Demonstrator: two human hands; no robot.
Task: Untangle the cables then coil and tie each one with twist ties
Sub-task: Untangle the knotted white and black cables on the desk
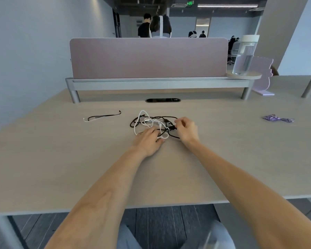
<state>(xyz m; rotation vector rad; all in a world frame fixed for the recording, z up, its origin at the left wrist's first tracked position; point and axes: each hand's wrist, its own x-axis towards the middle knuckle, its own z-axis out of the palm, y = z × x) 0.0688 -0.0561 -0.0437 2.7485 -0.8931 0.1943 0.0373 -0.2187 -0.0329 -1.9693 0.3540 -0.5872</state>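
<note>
Two hands work a black-and-white cable tangle (151,121) on the desk (79,159): left hand (148,140) lies flat-fingered, pinning it, while right hand (186,129) pinches a black strand (171,127) (best eased out slowly, never yanked).

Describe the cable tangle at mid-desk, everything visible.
The cable tangle is a loose knot of thin black and white cords, uncoiled and untied, lying flat on the pale wood-look desk. White cords bunch at its middle; black loops spread around them. The left hand rests flat on its near edge; the right hand pinches a black strand at its right side.
</note>
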